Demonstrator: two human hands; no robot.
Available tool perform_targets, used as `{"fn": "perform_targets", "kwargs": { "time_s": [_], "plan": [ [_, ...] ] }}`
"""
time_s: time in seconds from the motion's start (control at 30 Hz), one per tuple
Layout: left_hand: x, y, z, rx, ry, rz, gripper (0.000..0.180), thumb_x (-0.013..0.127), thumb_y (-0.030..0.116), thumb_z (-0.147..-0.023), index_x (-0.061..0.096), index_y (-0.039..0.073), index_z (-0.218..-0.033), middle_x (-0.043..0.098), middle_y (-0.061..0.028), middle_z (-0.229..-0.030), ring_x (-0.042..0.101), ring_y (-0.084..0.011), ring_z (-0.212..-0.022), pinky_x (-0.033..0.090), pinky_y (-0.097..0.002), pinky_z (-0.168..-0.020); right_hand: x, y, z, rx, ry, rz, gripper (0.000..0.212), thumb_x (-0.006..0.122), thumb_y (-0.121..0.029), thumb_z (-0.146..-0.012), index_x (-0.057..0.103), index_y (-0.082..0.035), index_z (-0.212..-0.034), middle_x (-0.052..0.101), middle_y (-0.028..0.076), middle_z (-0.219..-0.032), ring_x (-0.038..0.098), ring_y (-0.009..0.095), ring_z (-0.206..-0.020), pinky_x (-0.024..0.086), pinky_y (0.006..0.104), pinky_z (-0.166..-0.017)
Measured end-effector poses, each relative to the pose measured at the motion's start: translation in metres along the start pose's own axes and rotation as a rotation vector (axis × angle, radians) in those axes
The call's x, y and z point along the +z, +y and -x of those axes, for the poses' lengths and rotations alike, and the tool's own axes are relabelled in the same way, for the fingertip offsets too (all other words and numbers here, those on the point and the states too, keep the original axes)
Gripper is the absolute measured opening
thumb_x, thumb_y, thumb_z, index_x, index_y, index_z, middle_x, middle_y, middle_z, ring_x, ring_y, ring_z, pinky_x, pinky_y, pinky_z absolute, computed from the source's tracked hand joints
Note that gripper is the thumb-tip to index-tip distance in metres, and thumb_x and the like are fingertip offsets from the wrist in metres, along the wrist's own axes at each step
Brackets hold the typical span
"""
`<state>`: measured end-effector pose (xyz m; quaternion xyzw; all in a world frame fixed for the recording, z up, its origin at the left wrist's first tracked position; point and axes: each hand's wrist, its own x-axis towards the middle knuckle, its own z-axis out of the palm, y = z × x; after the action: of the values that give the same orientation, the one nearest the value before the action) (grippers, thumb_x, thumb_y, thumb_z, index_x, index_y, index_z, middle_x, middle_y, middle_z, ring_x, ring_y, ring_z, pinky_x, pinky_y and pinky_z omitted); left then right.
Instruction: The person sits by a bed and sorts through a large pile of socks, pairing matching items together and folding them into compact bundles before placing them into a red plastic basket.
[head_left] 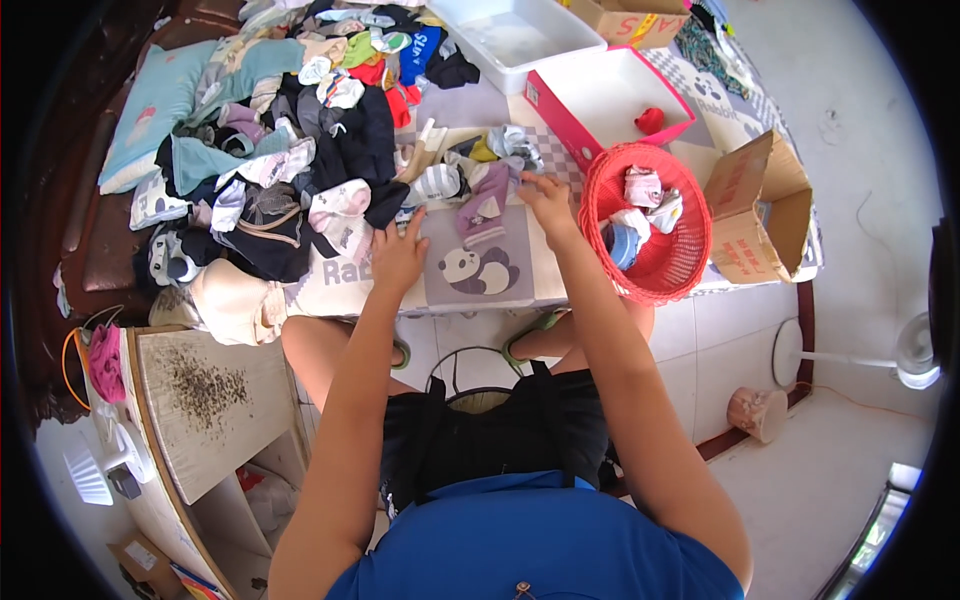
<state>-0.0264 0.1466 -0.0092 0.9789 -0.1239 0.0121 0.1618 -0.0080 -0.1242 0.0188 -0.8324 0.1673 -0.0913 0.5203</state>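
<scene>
My left hand (pixel 400 252) rests low over the near edge of the clothes heap, fingers apart and holding nothing. Beside its fingertips lie a white and pink patterned sock (pixel 345 207) and a grey and white striped sock (pixel 437 184). Across from it, my right hand (pixel 548 205) is stretched out with its fingers apart, next to a purple sock (pixel 485 208). Whether its fingertips touch that sock, I cannot tell. Behind the purple one are more small socks (pixel 512 143) in grey and yellow. A red woven basket (pixel 692 250) with several socks inside stands right of my right hand.
A large mixed heap of clothes (pixel 355 125) covers the left of the bed. At the back are a white plastic tub (pixel 568 50) and a pink-edged box (pixel 685 122) containing a red item. An open cardboard box (pixel 735 200) stands at right; a wooden cabinet (pixel 165 400) is near left.
</scene>
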Motion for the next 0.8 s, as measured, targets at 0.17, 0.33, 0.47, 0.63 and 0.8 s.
{"fn": "perform_targets", "kwargs": {
  "time_s": [0.17,0.33,0.47,0.63,0.8],
  "plan": [
    [-0.001,-0.009,0.002,0.037,0.052,-0.011,0.057,0.058,0.033,-0.084,0.037,0.035,-0.137,0.035,-0.019,-0.136,0.037,-0.0403,-0.117,0.031,-0.047,-0.101,-0.003,-0.042,-0.015,0.182,-0.051,-0.621,0.035,0.061,-0.027,-0.088,0.062,-0.003,-0.114,0.059,0.008,-0.118,0.048,0.017,-0.114,0.03,0.0316,-0.101],
    [0.002,-0.007,0.003,0.076,0.128,-0.013,0.057,0.057,0.036,-0.084,0.036,0.034,-0.137,0.036,-0.0191,-0.134,0.037,-0.0411,-0.116,0.03,-0.0476,-0.1,-0.038,-0.073,0.031,-0.092,-0.1,-1.147,0.024,0.057,-0.023,-0.09,0.058,-0.008,-0.108,0.059,0.003,-0.108,0.054,0.015,-0.101,0.04,0.0334,-0.089],
    [0.001,-0.004,0.004,0.054,0.113,-0.032,0.057,0.056,0.037,-0.084,0.036,0.034,-0.137,0.037,-0.0196,-0.133,0.038,-0.041,-0.115,0.031,-0.0474,-0.099,-0.023,-0.034,0.059,0.131,0.048,-1.067,0.02,0.064,-0.003,-0.082,0.054,-0.009,-0.098,0.059,0.002,-0.09,0.056,0.01,-0.08,0.046,0.0247,-0.068],
    [-0.013,0.002,0.004,0.112,0.196,0.014,0.047,0.062,0.023,-0.08,0.051,0.026,-0.126,0.047,-0.016,-0.122,0.046,-0.0364,-0.107,0.038,-0.0442,-0.092,-0.008,0.047,0.087,0.322,0.177,-0.339,0.024,0.062,-0.005,-0.074,0.057,-0.004,-0.097,0.059,0.008,-0.09,0.056,0.017,-0.084,0.043,0.028,-0.075],
    [-0.038,0.028,-0.022,0.244,0.522,0.258,0.025,0.059,-0.002,-0.072,0.063,0.008,-0.095,0.056,-0.0069,-0.09,0.056,-0.0284,-0.083,0.048,-0.0352,-0.068,-0.009,0.063,0.096,-0.04,0.098,-0.102,0.015,0.061,-0.004,-0.074,0.062,-0.001,-0.089,0.059,0.012,-0.092,0.056,0.024,-0.093,0.041,0.0296,-0.087]
  ]
}}
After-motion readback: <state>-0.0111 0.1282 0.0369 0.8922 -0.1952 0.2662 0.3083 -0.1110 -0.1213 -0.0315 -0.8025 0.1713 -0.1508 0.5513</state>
